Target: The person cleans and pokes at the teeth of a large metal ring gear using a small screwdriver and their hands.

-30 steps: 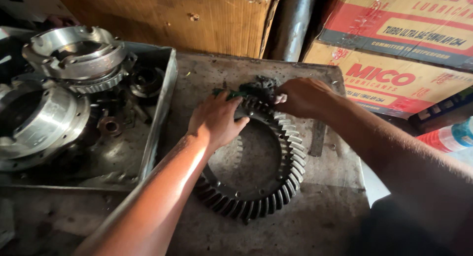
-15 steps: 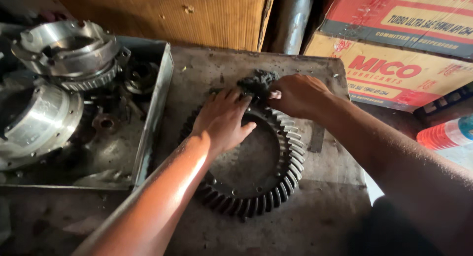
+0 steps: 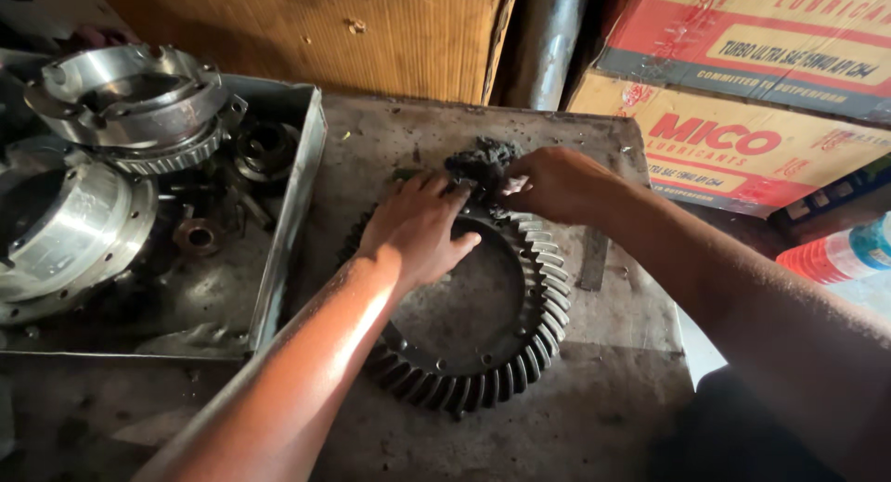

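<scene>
left hand (image 3: 418, 227) shifted onto ring gear (image 3: 520, 352) | right hand (image 3: 557, 180) pinching rag (image 3: 483, 159)

A mechanic's workshop, probably: greasy steel bench (image 3: 594, 417), a tray (image 3: 295, 204) of differential parts (oily), lubricant cartons (image 3: 742, 148) stacked behind.

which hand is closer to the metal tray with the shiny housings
Left. The left hand rests flat on the ring gear, just right of the metal tray. The right hand is farther right, at the dark rag.
</scene>
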